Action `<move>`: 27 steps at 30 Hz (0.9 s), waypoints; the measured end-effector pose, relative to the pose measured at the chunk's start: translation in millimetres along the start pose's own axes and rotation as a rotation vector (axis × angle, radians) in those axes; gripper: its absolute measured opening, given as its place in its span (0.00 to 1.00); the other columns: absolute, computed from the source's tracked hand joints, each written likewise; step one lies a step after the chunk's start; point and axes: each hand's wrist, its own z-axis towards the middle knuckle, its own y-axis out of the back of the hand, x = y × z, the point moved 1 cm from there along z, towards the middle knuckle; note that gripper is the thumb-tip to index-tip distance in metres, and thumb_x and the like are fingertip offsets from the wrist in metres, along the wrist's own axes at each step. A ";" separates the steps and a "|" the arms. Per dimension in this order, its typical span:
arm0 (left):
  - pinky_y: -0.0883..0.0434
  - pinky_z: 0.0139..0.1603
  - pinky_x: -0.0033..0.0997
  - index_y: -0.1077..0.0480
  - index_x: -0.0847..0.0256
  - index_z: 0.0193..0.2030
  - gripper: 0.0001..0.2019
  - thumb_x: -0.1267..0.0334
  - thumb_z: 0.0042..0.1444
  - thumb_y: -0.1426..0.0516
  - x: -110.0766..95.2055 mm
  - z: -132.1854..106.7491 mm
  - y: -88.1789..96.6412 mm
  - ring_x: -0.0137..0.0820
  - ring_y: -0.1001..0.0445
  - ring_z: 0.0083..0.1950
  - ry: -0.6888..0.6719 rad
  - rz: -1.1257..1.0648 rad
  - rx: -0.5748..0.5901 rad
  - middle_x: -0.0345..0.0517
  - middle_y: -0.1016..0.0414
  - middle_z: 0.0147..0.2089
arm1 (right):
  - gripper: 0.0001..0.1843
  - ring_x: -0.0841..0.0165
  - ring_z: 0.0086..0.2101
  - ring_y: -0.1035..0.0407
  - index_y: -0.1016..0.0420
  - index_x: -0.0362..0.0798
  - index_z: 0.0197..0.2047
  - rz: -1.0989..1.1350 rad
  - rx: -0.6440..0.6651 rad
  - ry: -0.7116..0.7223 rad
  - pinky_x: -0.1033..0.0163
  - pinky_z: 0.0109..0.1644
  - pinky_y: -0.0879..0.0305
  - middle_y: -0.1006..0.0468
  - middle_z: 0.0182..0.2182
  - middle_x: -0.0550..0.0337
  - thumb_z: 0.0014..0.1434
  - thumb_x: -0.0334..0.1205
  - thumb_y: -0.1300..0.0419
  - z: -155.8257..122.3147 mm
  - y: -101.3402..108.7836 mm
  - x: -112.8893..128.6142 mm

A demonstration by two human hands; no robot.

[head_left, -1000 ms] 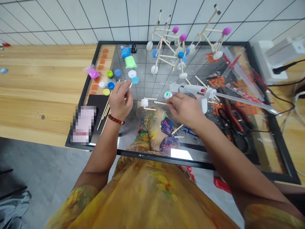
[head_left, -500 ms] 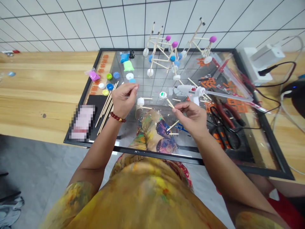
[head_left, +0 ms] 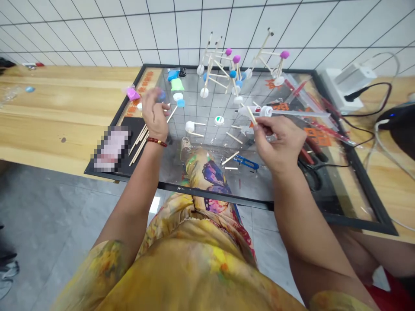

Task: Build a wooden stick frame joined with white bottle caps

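- Right hand (head_left: 276, 144) has risen, pinching a wooden stick (head_left: 251, 115) just beside the hot glue gun (head_left: 251, 111).
- Left hand (head_left: 154, 115) blurred at a blue cap (head_left: 161, 96); grip unclear.
- Risk: a careless stick movement could knock the gun.

A glass board in a frame (head_left: 374, 190) sits on the worktop (head_left: 48, 116), right in front of you. The stick models (head_left: 227, 71) stand at the back of the board. The loose sticks (head_left: 139, 142) lie at the front, on your left. The glue gun (head_left: 256, 111) lies on the right, and the pliers (head_left: 306, 157) lie nearer you. A small cup (head_left: 185, 149) sits near the front, left of the snips (head_left: 246, 162).
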 end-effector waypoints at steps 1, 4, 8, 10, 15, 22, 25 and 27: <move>0.28 0.30 0.33 0.28 0.53 0.53 0.12 0.56 0.72 0.51 3.1 2.7 2.3 0.28 0.25 0.36 -0.001 -0.018 -0.029 0.48 0.25 0.57 | 0.09 0.62 0.31 0.25 0.17 0.53 0.44 0.010 0.016 -0.007 0.54 0.40 0.26 0.17 0.33 0.53 0.67 0.38 0.40 -0.7 -2.0 -1.1; 0.30 0.30 0.31 0.31 0.58 0.56 0.18 0.50 0.75 0.55 16.5 10.0 5.6 0.23 0.28 0.34 0.012 0.005 -0.095 0.51 0.27 0.60 | 0.11 0.61 0.33 0.23 0.17 0.51 0.44 0.020 0.166 -0.003 0.54 0.42 0.26 0.17 0.34 0.54 0.65 0.37 0.42 -6.9 -15.9 -6.0; 0.33 0.26 0.29 0.29 0.58 0.50 0.25 0.40 0.73 0.56 36.9 12.5 -0.4 0.23 0.30 0.28 0.009 0.055 -0.048 0.48 0.23 0.46 | 0.13 0.59 0.38 0.22 0.16 0.50 0.44 -0.056 0.404 0.041 0.55 0.43 0.27 0.15 0.37 0.52 0.64 0.37 0.43 -16.6 -35.7 -12.0; 0.33 0.26 0.30 0.29 0.59 0.52 0.28 0.37 0.70 0.55 40.8 10.7 -5.1 0.24 0.30 0.27 -0.065 0.092 -0.027 0.49 0.22 0.46 | 0.13 0.59 0.39 0.22 0.16 0.50 0.43 -0.079 0.451 0.053 0.55 0.44 0.27 0.15 0.38 0.51 0.64 0.37 0.42 -18.9 -40.0 -14.0; 0.29 0.34 0.32 0.25 0.56 0.44 0.28 0.37 0.71 0.57 25.6 1.3 -11.6 0.31 0.23 0.35 -0.260 0.225 0.101 0.48 0.21 0.40 | 0.12 0.59 0.39 0.22 0.17 0.52 0.43 -0.080 0.419 0.088 0.54 0.46 0.26 0.15 0.38 0.54 0.65 0.37 0.43 -19.4 -39.1 -16.2; 0.32 0.39 0.36 0.30 0.55 0.30 0.33 0.35 0.72 0.61 2.7 -11.7 -11.7 0.31 0.28 0.29 -0.360 0.308 0.188 0.41 0.30 0.25 | 0.13 0.56 0.40 0.22 0.16 0.50 0.44 -0.069 0.425 0.130 0.50 0.47 0.27 0.16 0.38 0.49 0.66 0.37 0.43 -21.3 -43.7 -16.0; 0.32 0.39 0.35 0.32 0.55 0.27 0.34 0.33 0.71 0.61 0.6 -14.7 -12.0 0.31 0.29 0.29 -0.336 0.293 0.190 0.40 0.32 0.25 | 0.13 0.56 0.39 0.22 0.16 0.50 0.44 -0.069 0.401 0.158 0.50 0.46 0.27 0.16 0.37 0.48 0.67 0.37 0.44 -22.4 -45.8 -15.8; 0.31 0.40 0.35 0.33 0.55 0.25 0.34 0.34 0.71 0.60 -1.1 -16.8 -12.4 0.31 0.29 0.29 -0.339 0.291 0.209 0.40 0.33 0.24 | 0.13 0.57 0.39 0.22 0.16 0.50 0.44 -0.063 0.398 0.157 0.51 0.46 0.28 0.16 0.37 0.49 0.67 0.37 0.44 -23.2 -46.0 -16.1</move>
